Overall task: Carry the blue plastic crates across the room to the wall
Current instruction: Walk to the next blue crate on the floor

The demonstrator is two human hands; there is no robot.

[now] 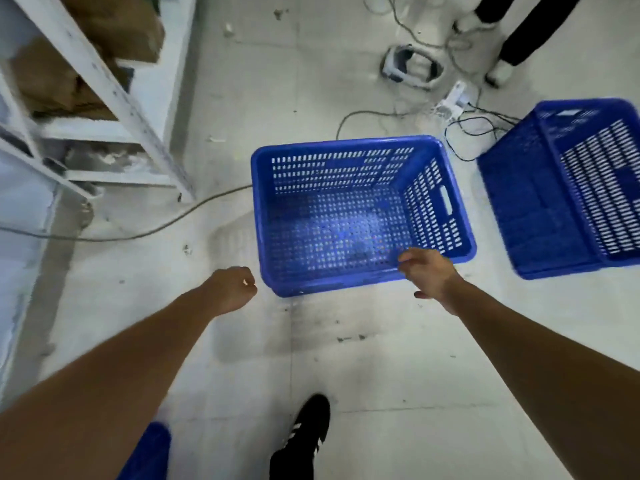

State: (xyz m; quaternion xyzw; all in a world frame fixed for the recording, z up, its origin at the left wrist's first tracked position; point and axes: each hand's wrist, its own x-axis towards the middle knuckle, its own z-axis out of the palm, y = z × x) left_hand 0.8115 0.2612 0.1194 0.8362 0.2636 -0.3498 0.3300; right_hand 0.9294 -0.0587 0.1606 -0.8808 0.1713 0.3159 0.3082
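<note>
An empty blue perforated crate (pixel 346 150) stands on the pale floor straight ahead of me. A second blue crate (pixel 519 202) sits to its right, partly cut off by the frame edge. My right hand (pixel 427 273) hovers with spread fingers over the near right corner of the first crate, at or just above its rim. My left hand (pixel 230 289) is curled into a loose fist with nothing in it, just left of the crate's near left corner and not touching it.
A white metal shelf rack (pixel 114 98) with brown boxes stands at the left. Cables (pixel 166 223) trail across the floor, with a power strip (pixel 450 102) and a headset (pixel 412 67) beyond the crates. Another person's legs (pixel 519 36) stand at the top right. My black shoe (pixel 304 434) is below.
</note>
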